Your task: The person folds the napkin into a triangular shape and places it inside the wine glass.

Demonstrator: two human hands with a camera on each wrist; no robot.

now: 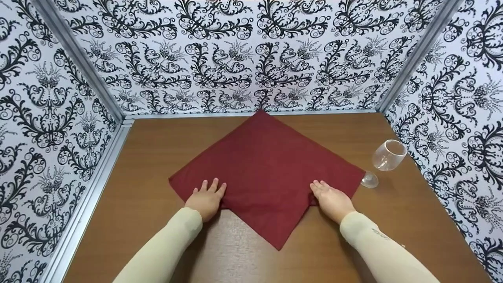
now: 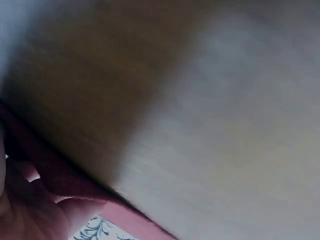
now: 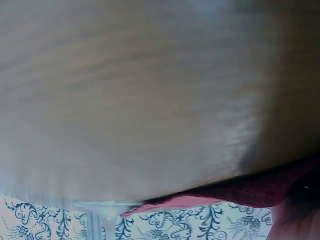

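— What do we have under our hands?

— A dark red cloth napkin (image 1: 267,173), laid flat on the wooden table (image 1: 149,157) like a diamond, one corner pointing away from us and one back between our forearms. Our left hand (image 1: 206,198) lies flat on its near left edge, fingers straight and a little spread. Our right hand (image 1: 332,200) lies flat on the near right edge, fingers straight and close together.

— Are we pinching the cloth anywhere?

— Not on the left; those fingers press down on top of it. On the right the thumb side is hidden against the cloth, so we cannot tell whether an edge is caught under it.

— Any containers?

— One: a clear wine glass (image 1: 387,157), lying tipped on its side beyond and to the right of our right hand. Its foot sits just beside the napkin's right corner, and its open mouth points toward the patterned wall (image 1: 452,98) on that side. We see nothing inside the bowl.

— Do the wrist cameras add anything?

— Little. The left wrist view is blurred: table surface, a strip of red napkin (image 2: 130,220), and part of our hand (image 2: 25,210) in shadow. The right wrist view shows the table, the napkin's edge (image 3: 260,190) and the glass's stem (image 3: 107,217) against the wall pattern, faintly.

— And our arms?

— Both in cream sleeves (image 1: 165,247), reaching in from the near edge.
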